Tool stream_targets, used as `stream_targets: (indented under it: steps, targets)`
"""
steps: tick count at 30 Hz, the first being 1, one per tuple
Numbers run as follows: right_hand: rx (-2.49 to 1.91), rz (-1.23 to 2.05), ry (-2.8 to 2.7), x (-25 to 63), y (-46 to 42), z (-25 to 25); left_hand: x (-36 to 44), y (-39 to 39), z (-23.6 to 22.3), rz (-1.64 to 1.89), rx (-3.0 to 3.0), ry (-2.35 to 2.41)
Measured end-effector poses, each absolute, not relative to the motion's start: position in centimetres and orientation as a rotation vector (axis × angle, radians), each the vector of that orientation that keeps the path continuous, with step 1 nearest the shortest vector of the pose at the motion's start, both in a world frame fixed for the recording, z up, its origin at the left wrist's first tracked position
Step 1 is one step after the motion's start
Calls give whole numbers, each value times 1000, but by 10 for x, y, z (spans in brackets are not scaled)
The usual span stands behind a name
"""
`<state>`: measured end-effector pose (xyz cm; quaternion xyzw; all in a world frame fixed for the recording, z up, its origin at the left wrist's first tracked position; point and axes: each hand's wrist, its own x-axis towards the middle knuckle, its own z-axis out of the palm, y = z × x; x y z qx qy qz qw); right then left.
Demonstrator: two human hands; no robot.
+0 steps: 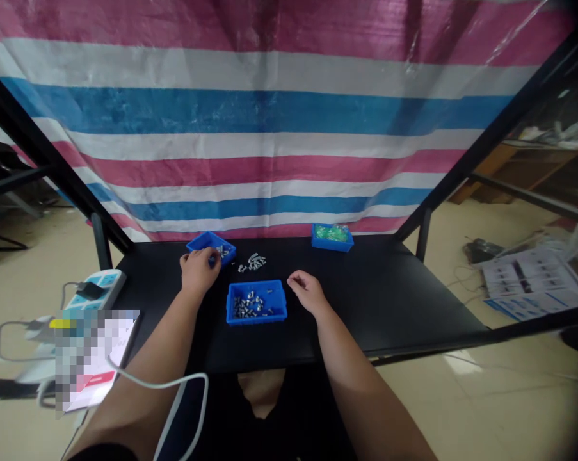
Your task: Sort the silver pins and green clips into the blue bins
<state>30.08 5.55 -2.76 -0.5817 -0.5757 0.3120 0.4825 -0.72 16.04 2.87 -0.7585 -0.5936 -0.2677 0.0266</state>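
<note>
My left hand point(199, 269) is at the near side of a blue tray point(204, 239) at the back left, its fingers curled in at the tray's rim. Whatever those fingers hold, if anything, is too small to make out. Several screws point(221, 251) show inside that tray. Closer to me, a second blue tray point(256, 320) contains many loose screws point(245, 306), mostly toward its left side. Just right of it my right hand point(308, 292) hovers with thumb and fingertips pinched together; the pinch hides any small item. A loose pile of screws point(256, 261) lies on the black table between the two trays.
A third blue tray point(332, 244) with green-looking contents stands at the back right of the black table point(385, 301). A striped sheet point(269, 147) hangs behind. On the left are a power strip point(107, 282), a tablet-like screen point(120, 346) and a white cable point(164, 385) crossing my left forearm.
</note>
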Motion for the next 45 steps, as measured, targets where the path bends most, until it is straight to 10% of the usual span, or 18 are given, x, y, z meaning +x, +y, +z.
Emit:
stream_targets:
  steps: [23, 45]
  targets:
    - [-1501, 155, -1941, 269, 140, -42, -1, 129, -8, -1611, -3035, -1593]
    - [-1354, 394, -1740, 287, 101, -33, 3, 151, -46, -1106, -3059, -1247]
